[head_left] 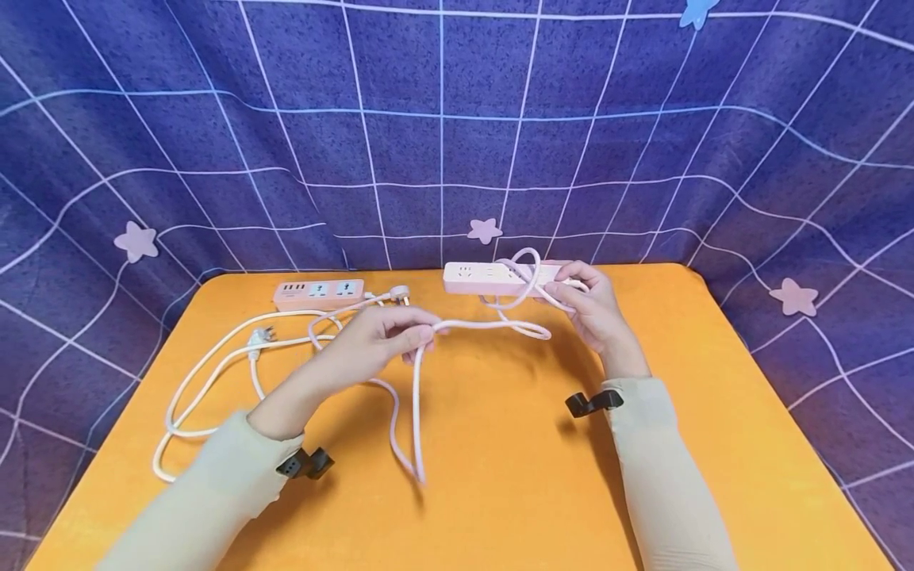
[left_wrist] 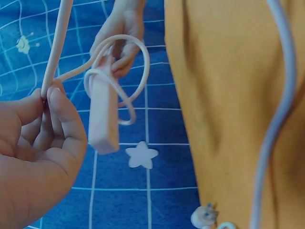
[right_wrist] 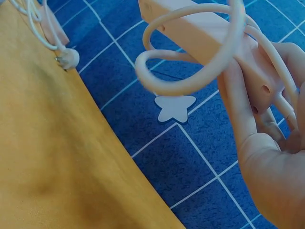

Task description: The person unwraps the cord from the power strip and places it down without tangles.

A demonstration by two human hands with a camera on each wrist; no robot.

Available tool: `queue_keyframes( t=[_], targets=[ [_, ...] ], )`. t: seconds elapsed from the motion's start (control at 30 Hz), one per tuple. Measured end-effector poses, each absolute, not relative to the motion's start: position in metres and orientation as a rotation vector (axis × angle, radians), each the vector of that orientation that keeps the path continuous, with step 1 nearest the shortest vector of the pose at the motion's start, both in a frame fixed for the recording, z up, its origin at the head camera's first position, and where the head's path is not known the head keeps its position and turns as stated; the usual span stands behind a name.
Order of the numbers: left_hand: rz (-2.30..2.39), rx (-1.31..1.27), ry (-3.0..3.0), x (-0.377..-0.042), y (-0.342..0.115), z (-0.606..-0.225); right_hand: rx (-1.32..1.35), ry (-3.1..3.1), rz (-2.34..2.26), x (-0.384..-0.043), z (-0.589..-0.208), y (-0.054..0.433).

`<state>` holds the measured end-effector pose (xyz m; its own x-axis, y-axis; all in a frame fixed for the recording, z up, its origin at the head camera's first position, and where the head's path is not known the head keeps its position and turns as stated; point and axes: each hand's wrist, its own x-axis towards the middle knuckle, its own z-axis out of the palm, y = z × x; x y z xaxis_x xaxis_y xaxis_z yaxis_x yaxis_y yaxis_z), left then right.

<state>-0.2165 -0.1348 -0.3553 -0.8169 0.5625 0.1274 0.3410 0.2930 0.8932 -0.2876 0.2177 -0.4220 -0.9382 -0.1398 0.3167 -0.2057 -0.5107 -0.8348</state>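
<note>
My right hand (head_left: pixel 593 313) grips the right end of a pale pink power strip (head_left: pixel 464 277), held up near the table's back edge. Its cord loops loosely around the strip near that hand, as the looped cord (right_wrist: pixel 186 86) in the right wrist view shows. With thumb and fingers, my left hand (head_left: pixel 371 342) pinches the cord, left of the strip and apart from it. From there the cord (head_left: pixel 417 404) hangs in a long bend toward the table. In the left wrist view the strip (left_wrist: pixel 101 119) points end-on toward the camera.
On the orange table (head_left: pixel 514 476), a second pink power strip (head_left: pixel 319 295) lies at the back left. A plug (head_left: pixel 400 294) sits beside it. Another plug (head_left: pixel 260 336) and loops of white cord (head_left: pixel 171 412) spread over the left side. A blue grid-patterned curtain (head_left: pixel 400 151) hangs behind.
</note>
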Motion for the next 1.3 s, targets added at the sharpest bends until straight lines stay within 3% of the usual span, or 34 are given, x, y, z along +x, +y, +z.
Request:
queue_keyframes(
  t=[0.67,1.03,1.3],
  targets=[
    [1.347,0.825,1.990,-0.201,-0.149,-0.403,0.509,-1.482,2.641,-0.289,-0.422,0.216],
    [1.272,0.672,2.026,-0.192,-0.130,-0.434,0.489,-1.523,2.636,-0.288,-0.424,0.214],
    [1.098,0.754,2.167,-0.186,-0.118,-0.448,0.492,-1.543,2.638,-0.288,-0.423,0.213]
  ],
)
